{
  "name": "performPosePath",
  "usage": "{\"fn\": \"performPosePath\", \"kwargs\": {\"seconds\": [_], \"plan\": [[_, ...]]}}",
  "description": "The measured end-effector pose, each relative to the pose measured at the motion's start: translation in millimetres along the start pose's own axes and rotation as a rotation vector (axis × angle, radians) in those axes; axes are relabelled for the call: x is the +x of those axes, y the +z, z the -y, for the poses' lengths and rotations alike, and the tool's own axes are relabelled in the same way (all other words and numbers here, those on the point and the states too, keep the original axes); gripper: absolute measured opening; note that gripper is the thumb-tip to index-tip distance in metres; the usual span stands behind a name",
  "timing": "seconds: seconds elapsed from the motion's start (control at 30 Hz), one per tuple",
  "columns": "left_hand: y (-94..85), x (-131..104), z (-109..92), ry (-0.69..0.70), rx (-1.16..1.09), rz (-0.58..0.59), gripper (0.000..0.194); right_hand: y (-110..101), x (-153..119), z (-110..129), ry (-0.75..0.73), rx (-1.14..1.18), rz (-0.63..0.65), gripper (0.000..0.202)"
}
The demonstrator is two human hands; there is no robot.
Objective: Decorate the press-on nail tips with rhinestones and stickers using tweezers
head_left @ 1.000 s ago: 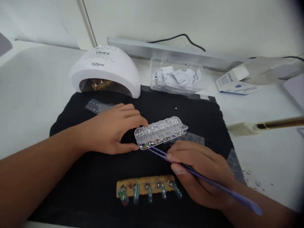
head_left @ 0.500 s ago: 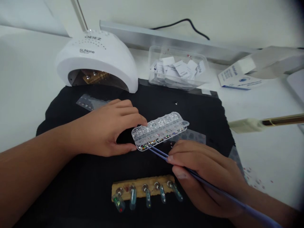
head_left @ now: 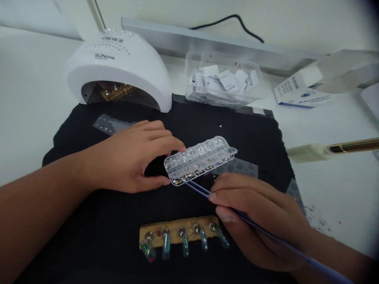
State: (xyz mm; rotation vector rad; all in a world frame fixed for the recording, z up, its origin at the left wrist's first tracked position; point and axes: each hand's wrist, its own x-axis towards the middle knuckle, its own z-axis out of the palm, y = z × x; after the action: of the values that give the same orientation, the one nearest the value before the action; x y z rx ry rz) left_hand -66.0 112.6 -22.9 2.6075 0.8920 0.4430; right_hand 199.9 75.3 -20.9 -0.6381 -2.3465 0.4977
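Observation:
My left hand (head_left: 142, 157) grips the left end of a clear compartment box of rhinestones (head_left: 199, 149) between thumb and fingers. Silvery stones fill its far row; the near row, with its lid raised, holds small coloured ones. In my right hand (head_left: 260, 217) is a pair of blue-violet tweezers (head_left: 198, 188), its tips at the near-left compartment. Whether the tips pinch a stone is too small to tell. Closer to me lies a wooden stand (head_left: 174, 233) bearing several bluish nail tips (head_left: 185, 244); the leftmost carries coloured stones.
A white nail lamp (head_left: 118, 67) stands at the back left, with another wooden stand (head_left: 121, 92) inside. Behind are a clear bin of paper sachets (head_left: 225, 98) and a white carton (head_left: 299, 92). A brush (head_left: 314, 153) juts in from the right. Black cloth (head_left: 97, 232) covers the work area.
The view has shifted slightly. Both hands keep their holds, and the tweezer tips stay at the near-left compartment of the box.

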Motion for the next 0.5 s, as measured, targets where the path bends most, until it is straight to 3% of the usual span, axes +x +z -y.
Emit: {"fn": "performPosePath", "kwargs": {"seconds": [0.2, 0.5], "plan": [[-0.2, -0.5, 0.3, -0.013, -0.007, 0.017, 0.047, -3.5, -0.2, 3.1, 0.029, -0.021, 0.050, 0.015], [-2.2, 0.0, -1.8, 0.016, 0.014, 0.019, 0.045, -8.5, -7.8, 9.0, 0.048, -0.017, 0.008, 0.016]]}}
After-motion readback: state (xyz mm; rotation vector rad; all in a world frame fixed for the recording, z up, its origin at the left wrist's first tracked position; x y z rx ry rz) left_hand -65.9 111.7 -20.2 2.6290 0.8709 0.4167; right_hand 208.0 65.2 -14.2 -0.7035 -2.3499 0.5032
